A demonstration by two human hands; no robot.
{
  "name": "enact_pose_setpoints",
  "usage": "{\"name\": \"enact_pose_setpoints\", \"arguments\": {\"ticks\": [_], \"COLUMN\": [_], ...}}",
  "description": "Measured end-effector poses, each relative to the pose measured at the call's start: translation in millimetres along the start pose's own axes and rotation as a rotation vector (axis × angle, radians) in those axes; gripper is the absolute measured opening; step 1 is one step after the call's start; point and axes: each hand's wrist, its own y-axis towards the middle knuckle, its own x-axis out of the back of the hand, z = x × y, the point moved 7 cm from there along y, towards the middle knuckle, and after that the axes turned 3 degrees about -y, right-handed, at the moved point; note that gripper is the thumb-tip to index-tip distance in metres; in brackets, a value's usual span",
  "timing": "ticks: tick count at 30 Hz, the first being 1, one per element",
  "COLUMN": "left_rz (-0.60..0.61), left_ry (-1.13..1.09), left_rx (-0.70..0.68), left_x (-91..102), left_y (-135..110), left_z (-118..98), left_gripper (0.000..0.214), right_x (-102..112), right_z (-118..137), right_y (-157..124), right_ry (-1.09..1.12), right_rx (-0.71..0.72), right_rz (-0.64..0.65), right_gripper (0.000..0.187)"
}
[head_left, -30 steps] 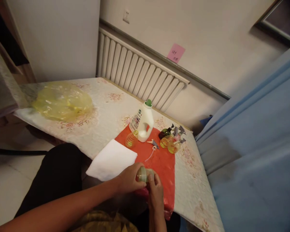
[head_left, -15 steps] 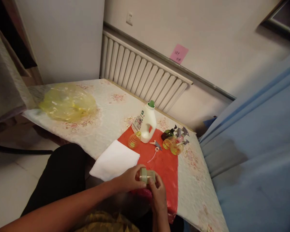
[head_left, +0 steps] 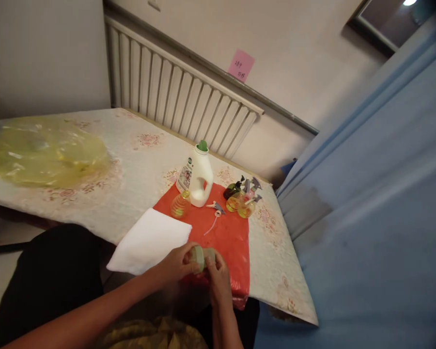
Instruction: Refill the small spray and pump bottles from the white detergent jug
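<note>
Both hands meet over the near edge of a red mat and grip one small pale green bottle. My left hand wraps its fingers round the bottle's left end. My right hand pinches the right end from below. A folded white cloth lies just left of the hands. Farther back on the mat stand a white detergent bottle with a green cap, a small yellow open bottle, a loose spray head with its tube and a cluster of small spray bottles.
The table has a floral cover, with a crumpled yellow plastic bag at the far left. A radiator runs along the wall behind. A blue curtain hangs close on the right. My dark-clothed lap is below the table edge.
The view has swung to the right and slightly down. Both hands have stayed on the small green bottle and turned it a little between the fingers.
</note>
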Motion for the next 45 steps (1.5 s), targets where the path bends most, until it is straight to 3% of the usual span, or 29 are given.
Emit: {"name": "enact_pose_setpoints", "arguments": {"ticks": [6, 18, 33, 40, 45], "left_rz": [0.071, 0.031, 0.010, 0.028, -0.041], "left_ry": [-0.086, -0.228, -0.240, -0.180, -0.075], "left_rx": [-0.071, 0.050, 0.146, 0.128, 0.043], "left_x": [-4.1, -2.2, 3.5, 4.3, 17.3], "left_y": [2, 7, 7, 9, 12], "left_z": [-1, 14, 17, 19, 21], "left_gripper": [0.049, 0.058, 0.073, 0.058, 0.046], "right_x": [1, 3, -1, 3, 4], "right_z": [-1, -9, 0, -5, -7], "right_y": [0, 1, -3, -2, -1], "right_ry": [0.029, 0.109, 0.063, 0.041, 0.028], "right_rx": [0.008, -0.035, -0.061, -0.068, -0.071], "right_rz": [0.005, -0.029, -0.057, -0.072, -0.061], "right_gripper": [0.040, 0.063, 0.048, 0.049, 0.050]}}
